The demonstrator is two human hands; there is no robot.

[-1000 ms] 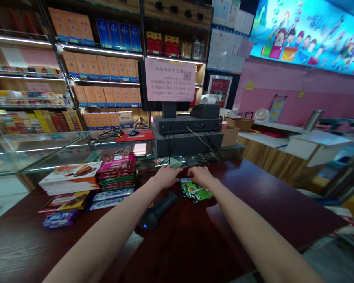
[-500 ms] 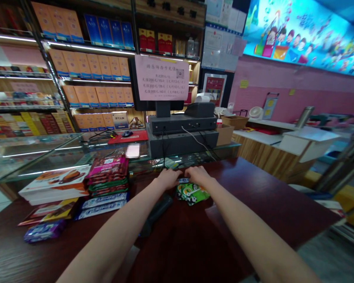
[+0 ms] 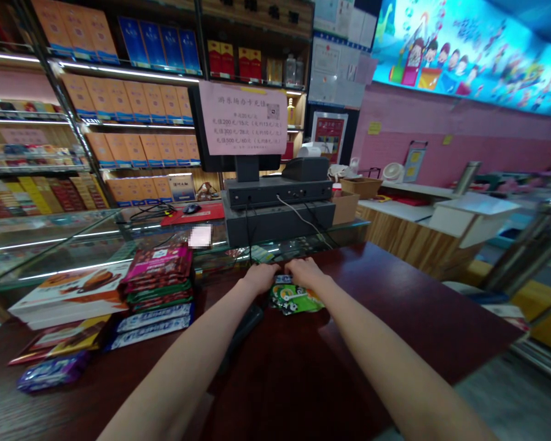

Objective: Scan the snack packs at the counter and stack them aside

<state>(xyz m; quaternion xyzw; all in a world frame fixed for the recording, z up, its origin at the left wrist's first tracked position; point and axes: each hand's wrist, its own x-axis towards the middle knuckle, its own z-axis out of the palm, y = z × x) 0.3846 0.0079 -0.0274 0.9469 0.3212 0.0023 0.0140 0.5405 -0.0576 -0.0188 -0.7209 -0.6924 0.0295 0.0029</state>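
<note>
Both my arms reach forward over a dark red wooden counter [image 3: 395,318]. My left hand [image 3: 260,275] and my right hand [image 3: 304,272] lie side by side, knuckles up, on the far end of a small pile of green snack packets [image 3: 296,300]. The fingers curl down over the packets' far edge; whether they grip them is hidden. A black handheld scanner [image 3: 243,327] lies on the counter under my left forearm.
Stacked snack boxes [image 3: 73,291], pink and green packets [image 3: 158,275] and candy bars [image 3: 50,370] sit at the left. A black cash register [image 3: 275,208] with a pink notice stands on the glass case behind. Shelves of boxed goods fill the back wall.
The view has drifted right and the scene has shifted left. My hands stay together on the green packets with little change in pose.
</note>
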